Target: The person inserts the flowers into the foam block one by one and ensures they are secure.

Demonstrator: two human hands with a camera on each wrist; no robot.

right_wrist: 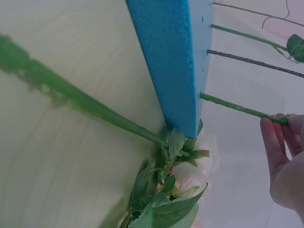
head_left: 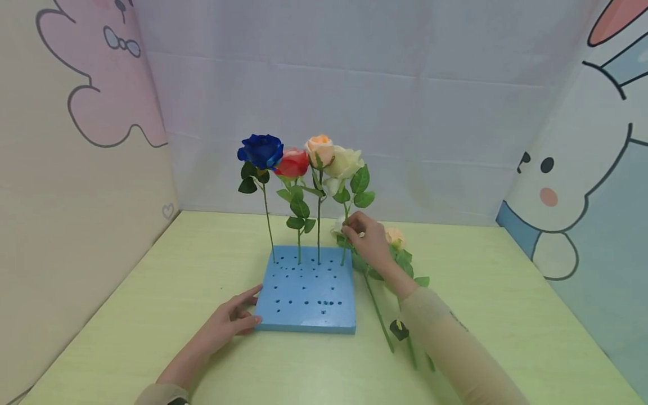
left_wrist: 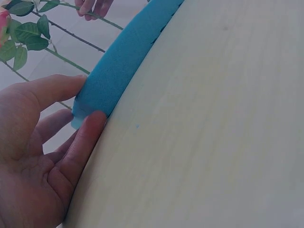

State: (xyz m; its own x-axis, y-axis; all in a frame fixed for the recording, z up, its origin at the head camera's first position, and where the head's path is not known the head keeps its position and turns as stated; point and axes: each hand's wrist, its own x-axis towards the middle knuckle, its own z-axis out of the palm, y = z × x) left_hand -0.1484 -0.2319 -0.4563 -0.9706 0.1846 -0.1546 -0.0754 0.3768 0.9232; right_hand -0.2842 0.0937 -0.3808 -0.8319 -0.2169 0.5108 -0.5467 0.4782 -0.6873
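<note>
A blue foam block (head_left: 304, 281) dotted with holes lies on the table. Four roses stand in its back row: a blue rose (head_left: 260, 152), a red rose (head_left: 292, 163), a peach rose (head_left: 319, 151) and a cream rose (head_left: 344, 163). The cream rose's green stem (right_wrist: 232, 104) is pinched between the thumb and fingers of my right hand (head_left: 367, 239), above the block's back right corner, where its lower end meets the foam. My left hand (head_left: 228, 323) touches the block's left side with extended fingertips; the thumb lies near the front corner.
Several more roses lie on the table right of the block, under my right forearm, among them a peach bloom (head_left: 395, 238) and a white bloom (head_left: 338, 226). Their stems (head_left: 379, 315) point toward me. A pale curtain (head_left: 430, 140) hangs behind the table.
</note>
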